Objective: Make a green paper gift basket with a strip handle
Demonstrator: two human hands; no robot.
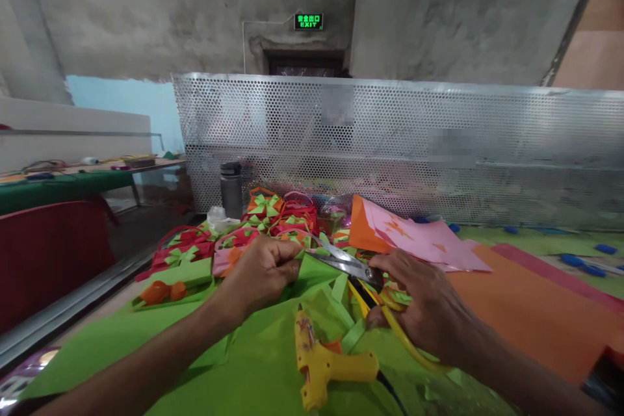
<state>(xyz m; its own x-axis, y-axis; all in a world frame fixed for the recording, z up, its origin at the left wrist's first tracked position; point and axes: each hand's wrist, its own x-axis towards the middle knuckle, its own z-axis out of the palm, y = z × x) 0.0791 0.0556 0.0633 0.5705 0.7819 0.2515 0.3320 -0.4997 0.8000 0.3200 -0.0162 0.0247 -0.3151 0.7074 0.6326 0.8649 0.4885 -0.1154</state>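
Observation:
My left hand (266, 276) is closed, pinching the edge of a green felt piece (314, 273). Around the handles of a pair of scissors (348, 261) wraps my right hand (419, 296). The scissor blades point left, parted, with the felt's upper edge by them. Below lies a yellow glue gun (316, 361) on a large green felt sheet (209, 377). Narrow green strips (353, 336) lie between the glue gun and my right hand. Left of my left hand is a green piece with an orange bow (163, 292) on it.
Several small red and orange felt bags (295, 218) with green bows stand behind my hands, near a dark bottle (231, 190). Pink felt sheets (422, 237) and an orange sheet (526, 312) lie to the right. A perforated metal panel (390, 136) closes the back.

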